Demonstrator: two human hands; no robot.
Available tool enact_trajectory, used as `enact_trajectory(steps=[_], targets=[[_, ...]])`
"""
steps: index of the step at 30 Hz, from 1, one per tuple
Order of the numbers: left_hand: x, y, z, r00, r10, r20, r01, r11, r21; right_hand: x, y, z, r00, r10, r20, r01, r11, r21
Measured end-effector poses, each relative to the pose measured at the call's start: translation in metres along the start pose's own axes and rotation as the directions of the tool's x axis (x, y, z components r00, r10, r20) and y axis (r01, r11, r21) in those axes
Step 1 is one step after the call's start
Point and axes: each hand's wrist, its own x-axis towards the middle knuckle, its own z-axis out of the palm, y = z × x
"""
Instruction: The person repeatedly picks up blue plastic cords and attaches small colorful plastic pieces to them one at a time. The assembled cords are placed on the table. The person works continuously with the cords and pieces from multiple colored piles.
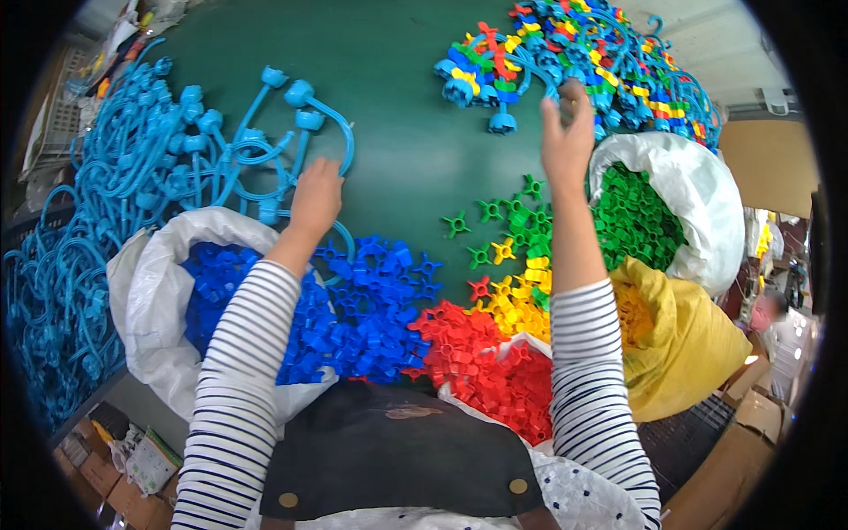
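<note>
My left hand (316,196) is closed around a light-blue curved plastic tube (346,146) with a cup-shaped end, at the edge of a large heap of such tubes (168,141) on the left. Over at the far right, my right hand (568,137) has its thumb and fingers apart. It is beside a light-blue tube strung with red, yellow, green and blue star-shaped rings (486,66). A pile of similar strung tubes (609,62) lies just behind it. My fingers partly hide the tube ends there.
On the green table (397,106), near me, lie blue rings (371,283), red rings (468,349), yellow rings (508,305) and green rings (530,221). White sacks (159,291) and a yellow sack (689,344) stand around them. Cardboard boxes (742,442) are at lower right.
</note>
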Motion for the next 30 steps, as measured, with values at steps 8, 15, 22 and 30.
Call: enact_trajectory(steps=[8, 15, 22, 30], targets=[[-0.048, 0.082, -0.098, 0.867, -0.413, -0.281, -0.086, 0.431, -0.898, -0.177, 0.003, -0.071, 0.797, -0.04, 0.603, 0.209, 0.954, -0.213], [-0.098, 0.115, -0.113, 0.898, -0.437, 0.045, 0.064, 0.029, -0.997, -0.208, 0.014, -0.077, 0.877, 0.031, 0.479, 0.19, 0.894, -0.405], [-0.122, 0.104, -0.104, 0.89, -0.438, 0.129, 0.417, 0.665, -0.62, -0.201, 0.008, -0.057, 0.759, -0.1, 0.644, 0.343, 0.902, -0.263], [-0.13, 0.099, -0.118, 0.962, -0.245, 0.125, 0.211, 0.368, -0.905, -0.222, 0.003, -0.088, 0.696, -0.089, 0.712, 0.38, 0.887, -0.261]])
